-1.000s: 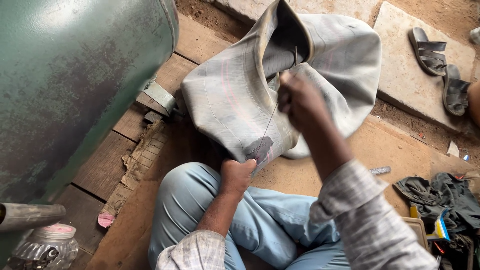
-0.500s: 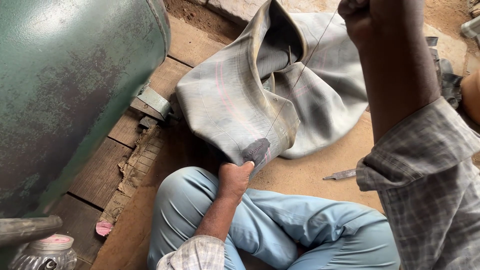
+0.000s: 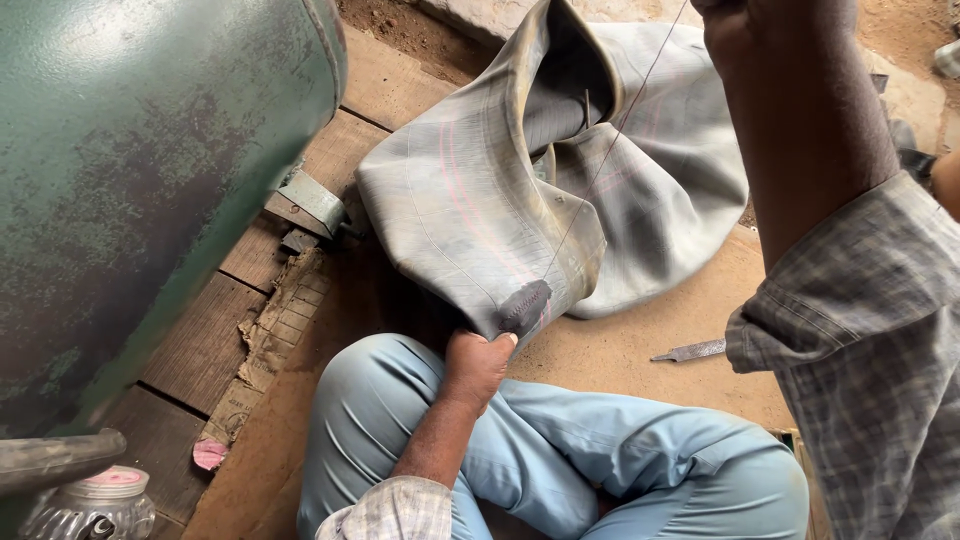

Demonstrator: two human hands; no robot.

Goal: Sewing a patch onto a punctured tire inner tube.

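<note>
i see the left hand (image 3: 478, 362) low in the middle, resting on the knee of the light blue trousers (image 3: 640, 450), its fingers clamped on the near edge of the grey rubber inner tube (image 3: 470, 210), just beside a dark patch (image 3: 525, 305). the tube lies folded on the wooden floor (image 3: 210, 340), reaching far and to the right. a thin thread (image 3: 610, 150) runs tight from the patch up to the right hand (image 3: 760, 30), which is raised at the top edge; the frame cuts its fingers, so i cannot tell how they are closed. on the left a big green metal tank (image 3: 140, 180) takes much room; open floor stays only on the near right of the tube, where a small metal blade (image 3: 690, 351) lies. at the near left corner stands a glass jar (image 3: 95, 505) with a pink lid; what is inside is not clear.
</note>
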